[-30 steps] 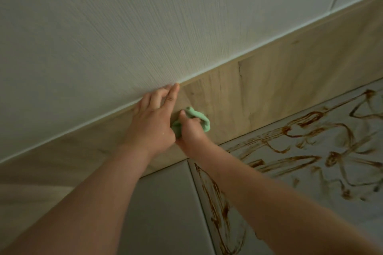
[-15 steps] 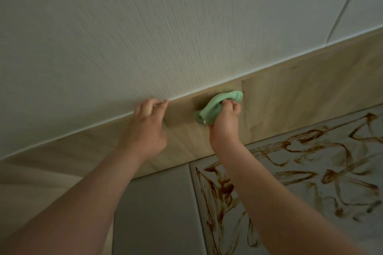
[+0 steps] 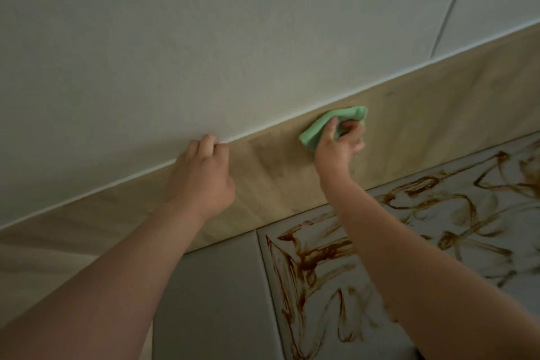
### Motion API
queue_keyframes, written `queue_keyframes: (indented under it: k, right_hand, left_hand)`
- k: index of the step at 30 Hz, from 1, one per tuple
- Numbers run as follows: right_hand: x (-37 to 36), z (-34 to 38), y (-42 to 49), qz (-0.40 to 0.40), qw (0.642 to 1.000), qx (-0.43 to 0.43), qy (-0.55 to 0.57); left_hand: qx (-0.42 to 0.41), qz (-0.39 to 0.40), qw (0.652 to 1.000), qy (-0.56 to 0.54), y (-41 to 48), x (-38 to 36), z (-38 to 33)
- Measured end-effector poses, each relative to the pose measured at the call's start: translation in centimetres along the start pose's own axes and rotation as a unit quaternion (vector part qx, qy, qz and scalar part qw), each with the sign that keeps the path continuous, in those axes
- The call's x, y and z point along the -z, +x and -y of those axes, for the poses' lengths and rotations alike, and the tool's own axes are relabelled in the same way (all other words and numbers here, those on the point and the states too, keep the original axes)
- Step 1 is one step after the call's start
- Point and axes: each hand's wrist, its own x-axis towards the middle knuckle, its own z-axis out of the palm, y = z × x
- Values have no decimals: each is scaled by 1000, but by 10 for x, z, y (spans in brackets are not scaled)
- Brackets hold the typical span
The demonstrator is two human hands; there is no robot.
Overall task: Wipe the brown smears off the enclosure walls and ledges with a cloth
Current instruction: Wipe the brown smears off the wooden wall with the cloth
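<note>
The right hand grips a bunched green cloth, fingers curled shut around it, and presses it flat against the light wood-grain wall band, just under the thin white edge where the band meets the pale upper panel. The left hand holds nothing; its fingers are bent and hooked at that same white edge, the palm resting against the wood band well to the left of the cloth. Faint darker patches show on the wood between the two hands. Below the band, a grey tile is covered in looping brown smears, while the neighbouring grey tile to its left looks plain
</note>
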Motion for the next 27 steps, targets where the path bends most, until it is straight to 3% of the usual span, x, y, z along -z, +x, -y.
queue_keyframes:
  k: [3,6,8,10,12,13,16,19,21,23,25,27]
  right_hand:
    - [32,19,63,-100,991,-63,58]
    - [44,24,89,-136,978,-132,89]
    - [33,17,66,-91,982,-133,97]
    - [21,4,28,6,988,-138,68]
    - [15,-3,5,88,991,-102,10]
    - [20,1,13,91,994,-66,-6]
    - [45,30,70,-3,998,62,-3]
    - [77,57,118,-73,994,49,70]
    - [78,55,108,-40,996,40,68]
    - [70,25,69,59,992,105,-26]
    - [70,-13,36,173,950,185,-182]
    - [85,-30,42,203,916,207,-276]
  left_hand:
    - [-158,-106,981,36,10,6,-23]
    - [-274,-146,947,84,29,19,-60]
    - [-319,-160,928,106,47,27,-85]
    - [-349,-184,911,119,67,32,-106]
    - [-383,-210,891,121,83,35,-124]
    - [-404,-221,879,122,91,36,-134]
    - [-444,-233,852,154,108,38,-144]
    - [-459,-220,840,186,119,33,-142]
    - [-460,-217,836,206,126,31,-144]
    - [-455,-226,833,220,133,33,-147]
    - [-446,-237,822,263,142,37,-147]
    - [-449,-240,799,321,147,39,-143]
